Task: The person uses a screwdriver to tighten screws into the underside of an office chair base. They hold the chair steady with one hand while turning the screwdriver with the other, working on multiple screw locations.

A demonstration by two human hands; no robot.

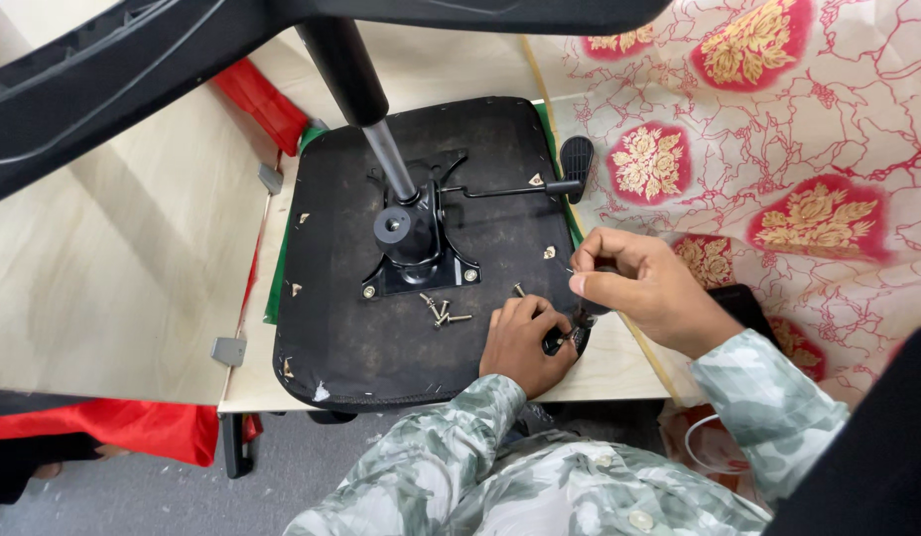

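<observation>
Head view, seat: an upturned black fabric-covered chair seat [351, 337] lay flat on a pale wooden table [133, 268], filling the middle of the frame, its near edge toward the person.
Head view, mechanism: a black metal tilt plate [421, 253] sat bolted at the seat's centre, with a grey-and-black gas cylinder [381, 149] rising from it toward the upper left and a black lever with a paddle handle [577, 159] running out to the upper right.
Head view, loose hardware: a small cluster of silver screws [441, 310] lay on the seat just below the plate, to the left of both hands and nearer the left one.
Head view, left hand: the left hand [525, 342] rested on the seat's lower right corner, fingers curled closed around a small dark part [570, 340] at the seat edge; what exactly it held could not be made out.
Head view, right hand: the right hand [639, 288] hovered just above and to the right, fingers pinched together over a small item, too hidden to name, directly over the same corner.
Head view, key relation: the worked spot lay between the two hands, at the seat's right edge, with the hands nearly touching.
Head view, surroundings: a cream cloth with red and gold flowers [778, 149] covered the right of the frame; a black chair base [133, 60] crossed the top.
</observation>
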